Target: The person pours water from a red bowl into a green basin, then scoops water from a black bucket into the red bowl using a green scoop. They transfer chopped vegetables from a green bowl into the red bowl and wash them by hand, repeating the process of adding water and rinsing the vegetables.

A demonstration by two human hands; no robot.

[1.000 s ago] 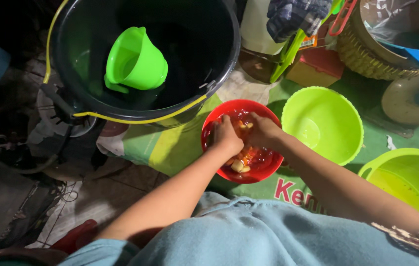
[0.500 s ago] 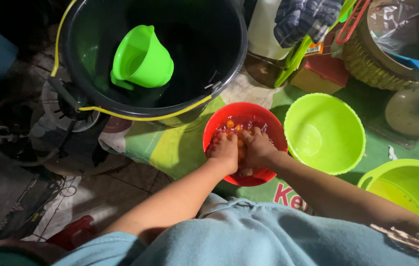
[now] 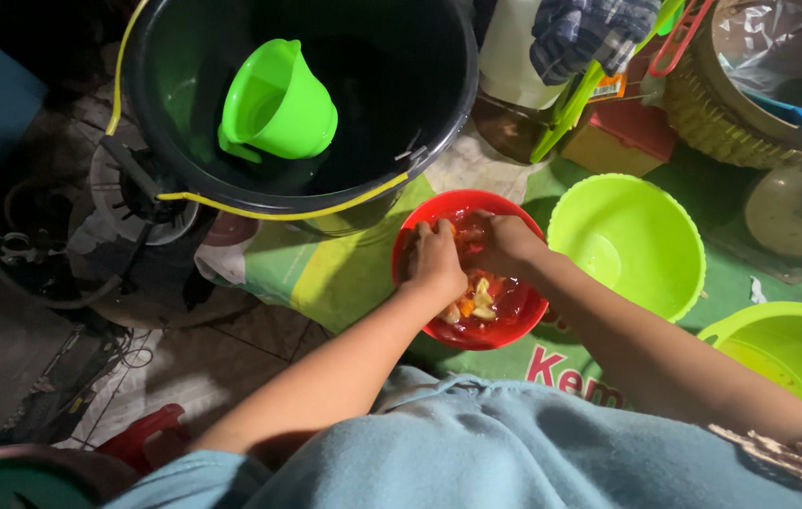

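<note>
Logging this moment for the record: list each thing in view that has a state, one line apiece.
red bowl: upright, holds pale and orange food pieces in liquid
left hand: in the red bowl, on the food
right hand: in the red bowl, on the food
black bucket: upright, open
green jug: tilted inside the bucket
green bowl: upright, empty

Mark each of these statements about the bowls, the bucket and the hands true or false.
1. Both hands, the left hand and the right hand, are in the red bowl. True.
2. The green jug stands in the lime bowl. False: it sits inside the black bucket.
3. The red bowl holds small pale and orange food pieces. True.
4. The lime bowl next to the red one is full of food. False: nothing shows in it.
5. The bucket has a yellow handle. True.
</note>
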